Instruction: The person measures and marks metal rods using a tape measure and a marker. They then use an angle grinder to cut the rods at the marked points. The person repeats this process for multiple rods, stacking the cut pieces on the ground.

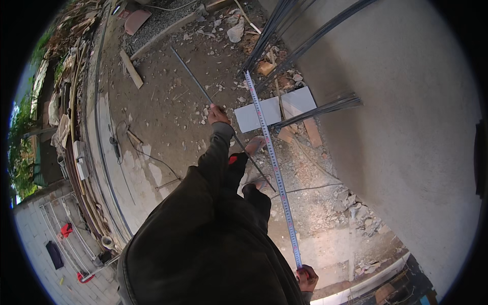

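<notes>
My left hand (218,114) is closed around a long thin steel rod (194,79), which slants from upper middle down past my feet. At the bottom right, my right hand (306,278) grips the extended white tape measure (277,175); its case is not clearly visible. The tape runs up across a white board (300,100) on the dirt, and its far end lies by an upper bundle of dark rebar (272,33). A second rebar bundle (325,109) crosses the board. My sandalled feet (254,145) stand between the rod and the tape.
The concrete wall (417,117) fills the right side. The ground (147,101) holds rubble, a wooden plank (131,69), brown offcuts (312,132) and a black corded tool (114,147). Pipes and scrap (77,127) line the left edge, with a metal rack (71,234) at lower left.
</notes>
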Motion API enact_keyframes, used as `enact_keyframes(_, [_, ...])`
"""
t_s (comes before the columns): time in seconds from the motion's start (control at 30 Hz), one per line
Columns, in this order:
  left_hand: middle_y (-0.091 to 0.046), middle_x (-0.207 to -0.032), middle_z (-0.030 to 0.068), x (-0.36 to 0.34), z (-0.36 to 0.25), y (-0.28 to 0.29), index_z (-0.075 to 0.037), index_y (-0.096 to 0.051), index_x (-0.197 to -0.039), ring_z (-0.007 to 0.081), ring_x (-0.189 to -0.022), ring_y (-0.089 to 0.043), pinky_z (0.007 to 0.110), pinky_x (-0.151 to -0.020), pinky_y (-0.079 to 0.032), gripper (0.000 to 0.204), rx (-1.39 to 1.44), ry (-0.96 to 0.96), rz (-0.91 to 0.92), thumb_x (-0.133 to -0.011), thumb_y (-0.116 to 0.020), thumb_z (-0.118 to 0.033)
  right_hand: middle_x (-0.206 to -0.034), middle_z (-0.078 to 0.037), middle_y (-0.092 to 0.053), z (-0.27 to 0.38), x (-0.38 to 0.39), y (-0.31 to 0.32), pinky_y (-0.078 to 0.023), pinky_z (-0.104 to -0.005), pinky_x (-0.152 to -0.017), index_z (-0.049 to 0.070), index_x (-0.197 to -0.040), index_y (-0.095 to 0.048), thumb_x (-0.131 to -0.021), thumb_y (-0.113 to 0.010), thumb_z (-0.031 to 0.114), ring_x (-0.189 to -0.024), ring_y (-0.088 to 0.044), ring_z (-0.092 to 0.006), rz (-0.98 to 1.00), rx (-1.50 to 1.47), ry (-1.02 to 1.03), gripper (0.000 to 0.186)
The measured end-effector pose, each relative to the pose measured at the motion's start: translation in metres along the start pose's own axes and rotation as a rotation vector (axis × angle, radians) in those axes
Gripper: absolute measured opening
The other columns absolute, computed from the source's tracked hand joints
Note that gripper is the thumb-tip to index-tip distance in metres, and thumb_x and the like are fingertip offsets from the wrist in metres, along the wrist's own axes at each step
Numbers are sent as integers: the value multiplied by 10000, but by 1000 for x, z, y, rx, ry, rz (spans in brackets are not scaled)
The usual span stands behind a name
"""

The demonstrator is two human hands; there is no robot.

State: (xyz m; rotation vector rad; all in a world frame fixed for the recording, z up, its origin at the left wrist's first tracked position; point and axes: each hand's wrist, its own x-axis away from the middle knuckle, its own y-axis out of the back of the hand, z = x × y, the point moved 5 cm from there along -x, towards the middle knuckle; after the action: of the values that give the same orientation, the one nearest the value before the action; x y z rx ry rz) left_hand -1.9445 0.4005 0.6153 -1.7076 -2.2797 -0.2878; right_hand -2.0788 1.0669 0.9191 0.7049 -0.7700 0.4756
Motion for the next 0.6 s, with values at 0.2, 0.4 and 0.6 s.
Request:
enact_keyframes(0.2, [-454, -480, 26, 75, -3, 71, -77, -551, -708, 167, -348, -399, 346, -345, -301, 572, 119, 344, -33, -1011, -438, -548, -654, -4, -591, 47, -25, -12, -378, -218, -444, -9, -928, -705, -828, -713, 143, -535, -506, -61, 167, 96, 154, 182])
enact_keyframes(0.4, [-490, -502, 35, 109, 26, 108, -64, -579, -721, 168, -352, -419, 344, -339, -314, 567, 159, 326, -58, -999, -471, -546, -704, -19, -637, 25, -37, -49, -431, -236, -515, -27, -936, -721, -832, -719, 140, -575, -536, -72, 321, 36, 318, 197])
enact_keyframes(0.6, [-524, -536, 39, 149, 18, 100, -44, -619, -746, 176, -410, -482, 349, -386, -371, 553, 214, 506, 53, -1002, -490, -517, -754, -43, -671, 5, -34, -49, -494, -247, -596, -30, -956, -726, -838, -715, 157, -661, -601, -99, 304, 111, 393, 221])
